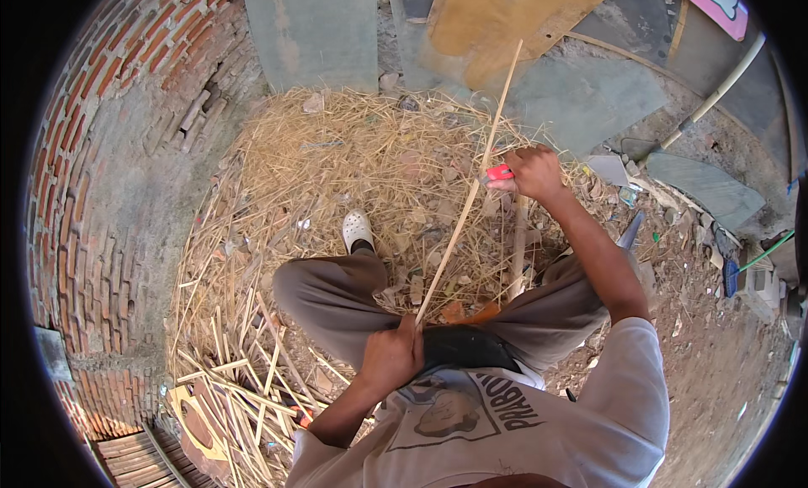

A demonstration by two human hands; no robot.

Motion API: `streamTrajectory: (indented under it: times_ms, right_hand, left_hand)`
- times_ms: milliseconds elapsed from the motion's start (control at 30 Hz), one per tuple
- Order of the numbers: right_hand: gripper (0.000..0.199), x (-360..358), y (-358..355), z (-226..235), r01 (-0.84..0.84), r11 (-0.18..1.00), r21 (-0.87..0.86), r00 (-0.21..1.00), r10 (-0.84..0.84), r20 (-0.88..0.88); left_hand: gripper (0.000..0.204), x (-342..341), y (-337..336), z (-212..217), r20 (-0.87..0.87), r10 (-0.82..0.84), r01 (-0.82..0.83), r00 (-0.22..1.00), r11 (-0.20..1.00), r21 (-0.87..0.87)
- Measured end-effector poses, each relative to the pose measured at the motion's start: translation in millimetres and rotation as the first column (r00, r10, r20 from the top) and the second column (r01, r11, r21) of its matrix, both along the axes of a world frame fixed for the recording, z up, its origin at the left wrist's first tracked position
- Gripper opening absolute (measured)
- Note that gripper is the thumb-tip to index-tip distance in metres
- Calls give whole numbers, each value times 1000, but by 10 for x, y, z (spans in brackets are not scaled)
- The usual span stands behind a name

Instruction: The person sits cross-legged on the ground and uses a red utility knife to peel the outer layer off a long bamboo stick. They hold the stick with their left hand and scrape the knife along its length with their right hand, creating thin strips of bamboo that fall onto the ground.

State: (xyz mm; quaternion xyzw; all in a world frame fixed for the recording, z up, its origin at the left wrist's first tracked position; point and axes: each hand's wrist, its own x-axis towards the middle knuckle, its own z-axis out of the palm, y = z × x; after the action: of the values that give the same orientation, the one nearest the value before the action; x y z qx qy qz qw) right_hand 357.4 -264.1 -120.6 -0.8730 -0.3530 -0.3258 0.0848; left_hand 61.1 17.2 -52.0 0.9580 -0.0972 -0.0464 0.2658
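A long, thin bamboo strip (461,223) slants from my lap away to the far right, its far tip over the shavings. My left hand (392,353) is closed round the strip's near end, close to my waist. Out in front on the right, my right hand (536,172) grips a red-handled cutter knife (500,172). The knife's front end meets the strip partway along; how deep the blade sits is too small to tell. Another pale stick (519,248) stands or lies between my legs, partly hidden by them.
Straw-like shavings (328,151) and rubble cover the ground. Several cut strips (252,387) lie heaped at the near left. A brick wall (93,236) rises on the left. Grey sheets (311,34) and a brown board (505,25) lean at the back. A pale pipe (715,92) runs at the right.
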Motion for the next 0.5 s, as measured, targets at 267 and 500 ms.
streamTrajectory:
  times_ms: [267, 500]
  right_hand:
    - [70, -354, 243, 12, 223, 899, 378, 720, 109, -685]
    - [79, -354, 185, 128, 521, 774, 359, -74, 460, -885]
  left_hand:
    - [10, -61, -191, -223, -44, 95, -103, 994, 964, -244]
    - [10, 17, -214, -302, 0, 63, -61, 998, 963, -264]
